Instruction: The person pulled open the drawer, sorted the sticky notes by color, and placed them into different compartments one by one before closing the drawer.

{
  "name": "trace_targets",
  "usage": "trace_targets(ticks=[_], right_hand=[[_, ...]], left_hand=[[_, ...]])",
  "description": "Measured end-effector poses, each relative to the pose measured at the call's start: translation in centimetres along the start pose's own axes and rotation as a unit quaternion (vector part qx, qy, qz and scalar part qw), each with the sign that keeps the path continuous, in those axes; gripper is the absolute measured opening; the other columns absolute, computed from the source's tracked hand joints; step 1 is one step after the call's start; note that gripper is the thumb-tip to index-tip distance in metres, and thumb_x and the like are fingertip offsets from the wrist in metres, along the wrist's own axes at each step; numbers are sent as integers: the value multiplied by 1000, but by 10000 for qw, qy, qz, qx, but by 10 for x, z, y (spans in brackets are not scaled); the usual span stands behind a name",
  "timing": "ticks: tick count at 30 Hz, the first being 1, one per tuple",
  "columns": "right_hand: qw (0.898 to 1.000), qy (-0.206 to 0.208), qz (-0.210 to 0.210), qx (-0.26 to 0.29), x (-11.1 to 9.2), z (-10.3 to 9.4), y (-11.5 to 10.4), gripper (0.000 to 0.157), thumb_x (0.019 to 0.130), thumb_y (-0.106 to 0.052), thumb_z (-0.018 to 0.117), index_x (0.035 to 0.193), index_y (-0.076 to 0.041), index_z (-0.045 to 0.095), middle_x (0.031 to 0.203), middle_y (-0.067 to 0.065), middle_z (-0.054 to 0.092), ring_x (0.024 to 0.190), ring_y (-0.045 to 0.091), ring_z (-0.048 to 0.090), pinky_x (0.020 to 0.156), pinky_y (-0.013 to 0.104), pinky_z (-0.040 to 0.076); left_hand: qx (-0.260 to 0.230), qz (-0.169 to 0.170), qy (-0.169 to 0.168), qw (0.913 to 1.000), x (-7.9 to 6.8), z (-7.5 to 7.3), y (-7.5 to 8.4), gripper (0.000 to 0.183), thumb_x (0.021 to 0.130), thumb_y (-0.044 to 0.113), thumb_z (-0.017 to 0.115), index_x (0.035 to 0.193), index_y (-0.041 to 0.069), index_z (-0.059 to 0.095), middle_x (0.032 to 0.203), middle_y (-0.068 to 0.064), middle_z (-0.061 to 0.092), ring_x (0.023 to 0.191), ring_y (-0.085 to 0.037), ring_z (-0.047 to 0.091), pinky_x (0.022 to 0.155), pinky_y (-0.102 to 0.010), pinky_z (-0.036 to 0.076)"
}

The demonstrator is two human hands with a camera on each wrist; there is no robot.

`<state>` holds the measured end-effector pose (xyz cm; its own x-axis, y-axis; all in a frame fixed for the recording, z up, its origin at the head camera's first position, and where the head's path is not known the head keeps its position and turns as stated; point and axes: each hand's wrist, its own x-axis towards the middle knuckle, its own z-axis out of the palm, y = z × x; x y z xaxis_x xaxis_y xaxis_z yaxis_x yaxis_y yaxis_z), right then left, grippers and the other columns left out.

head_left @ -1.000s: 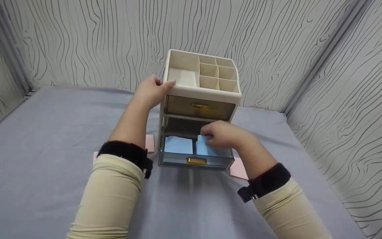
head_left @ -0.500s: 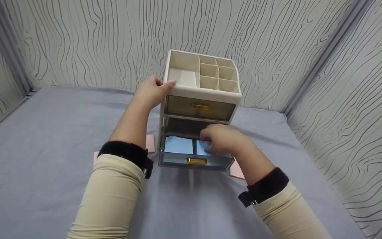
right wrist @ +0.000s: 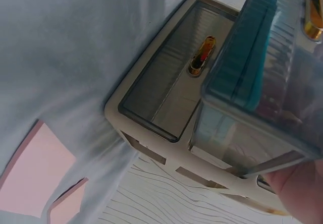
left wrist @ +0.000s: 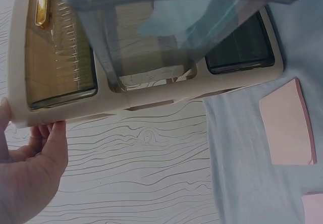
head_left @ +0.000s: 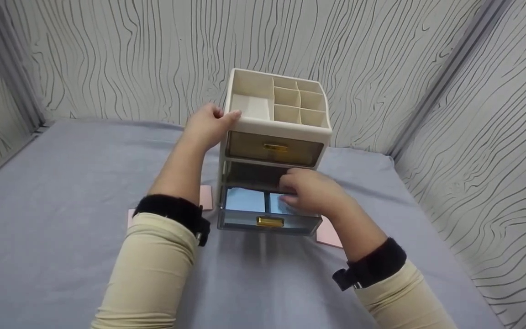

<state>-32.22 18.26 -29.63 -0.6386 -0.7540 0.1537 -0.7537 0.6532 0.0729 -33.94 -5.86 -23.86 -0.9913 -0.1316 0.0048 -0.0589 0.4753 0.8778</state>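
Note:
A cream desk organizer (head_left: 286,131) with smoky drawers stands upright at the middle of the table. My left hand (head_left: 208,125) grips its upper left edge, thumb over the front rim; the left wrist view shows the fingers (left wrist: 48,138) behind the side wall. One see-through drawer (head_left: 240,221) with a gold handle is pulled out. Two blue sticky note pads lie side by side in it, a left pad (head_left: 244,199) and a right pad (head_left: 276,204). Over the right pad is my right hand (head_left: 315,189), loosely bent, thumb and forefinger apart, covering part of that pad.
Pink pads lie on the grey-blue cloth (head_left: 85,237): one pink pad (head_left: 206,197) left of the organizer, another pink pad (head_left: 329,234) at its right, a third partly behind my left sleeve (head_left: 153,269). A wood-pattern wall (head_left: 153,59) rises behind.
The right blue pad has gone lower into the drawer. My right hand's fingers have come slightly apart and shifted a little right. The left hand stays in place.

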Motion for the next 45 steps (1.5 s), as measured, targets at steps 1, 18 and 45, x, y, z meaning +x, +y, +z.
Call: trace_targets(ticks=[1, 18, 45], right_hand=[[9998, 213, -60, -8, -1, -1, -1, 13, 81, -20, 64, 73, -14, 57, 73, -1, 48, 65, 17, 48, 63, 35, 43], [9590, 1683, -2062, -971, -17, 9, -50, 19, 78, -19, 65, 70, -16, 48, 57, -8, 44, 49, 9, 41, 46, 25, 38], [9440, 1858, -2185, -1631, -6, 5, -42, 11, 78, -18, 63, 73, -15, 53, 61, -4, 50, 55, 15, 51, 49, 31, 42]], left_hand=[[7, 18, 4, 10000, 0, 0, 0, 45, 88, 51, 51, 106, 10, 49, 105, -6, 53, 98, -22, 49, 87, -39, 42], [54, 56, 25, 10000, 1, -1, -3, 46, 87, 52, 51, 106, 10, 49, 105, -6, 53, 96, -22, 49, 84, -39, 43], [26, 12, -4, 10000, 1, 0, 0, 47, 88, 51, 51, 110, 10, 50, 106, -6, 54, 99, -22, 50, 86, -39, 43]])
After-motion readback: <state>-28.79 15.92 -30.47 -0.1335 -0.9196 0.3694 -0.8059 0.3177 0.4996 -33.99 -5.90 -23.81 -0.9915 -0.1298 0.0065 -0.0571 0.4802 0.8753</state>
